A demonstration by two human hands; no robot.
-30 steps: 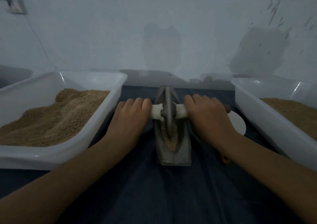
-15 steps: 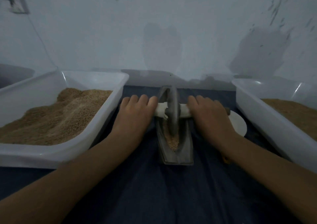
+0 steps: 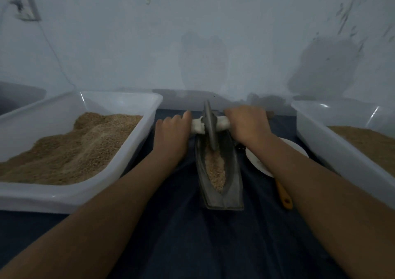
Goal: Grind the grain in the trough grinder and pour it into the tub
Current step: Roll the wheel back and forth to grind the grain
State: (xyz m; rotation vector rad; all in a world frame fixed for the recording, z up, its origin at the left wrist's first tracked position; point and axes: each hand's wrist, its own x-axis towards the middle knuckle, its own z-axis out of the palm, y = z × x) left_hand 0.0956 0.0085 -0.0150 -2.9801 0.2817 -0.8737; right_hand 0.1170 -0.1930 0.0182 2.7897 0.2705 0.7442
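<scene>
A dark metal boat-shaped trough grinder (image 3: 233, 171) lies on the dark cloth in the middle, with tan grain (image 3: 215, 169) in its channel. A metal grinding wheel (image 3: 210, 124) stands upright at the trough's far end on a pale cross handle (image 3: 222, 122). My left hand (image 3: 173, 135) grips the handle's left end and my right hand (image 3: 248, 127) grips its right end, fingers curled over it. A white tub (image 3: 136, 148) heaped with tan grain sits at the left. Another white tub (image 3: 333, 142) with tan grain sits at the right.
A white dish (image 3: 254, 159) and an orange-handled tool (image 3: 283, 193) lie on the cloth between the trough and the right tub, partly under my right forearm. A pale wall rises close behind everything. A grey container edge (image 3: 21, 97) shows at far left.
Both hands have pushed the wheel away from me, from the middle of the trough to its far end. More of the grain in the channel is now uncovered.
</scene>
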